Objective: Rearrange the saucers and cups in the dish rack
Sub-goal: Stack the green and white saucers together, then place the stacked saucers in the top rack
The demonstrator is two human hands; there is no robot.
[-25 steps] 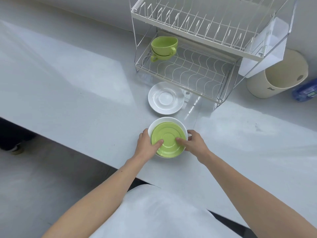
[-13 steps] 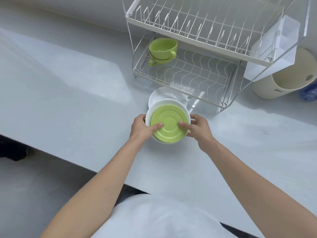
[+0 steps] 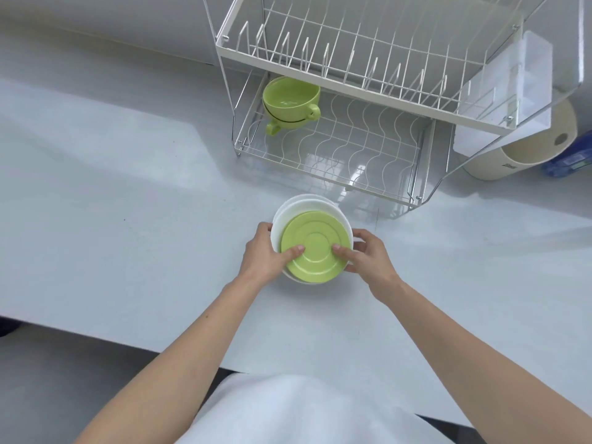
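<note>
A green saucer [image 3: 314, 245] lies upside down on top of a white saucer [image 3: 290, 213]. Both my hands hold this pair from its sides, my left hand [image 3: 265, 251] on the left rim and my right hand [image 3: 368, 256] on the right rim, thumbs pressed on the green one. Under the pair, another white saucer [image 3: 312, 197] shows only its far edge on the counter. Two green cups [image 3: 290, 102] sit stacked in the far left corner of the dish rack's lower tier [image 3: 368, 145]. The upper tier [image 3: 352, 52] holds no dishes.
The white wire rack stands on a pale grey counter [image 3: 128, 203], whose front edge runs close to my body. A clear plastic caddy [image 3: 509, 88] hangs on the rack's right end. Behind it stand a cream container [image 3: 528, 149] and a blue packet [image 3: 570, 160].
My hands have carried the green and white saucers away from me toward the rack, so that they now cover the lone white saucer on the counter.
</note>
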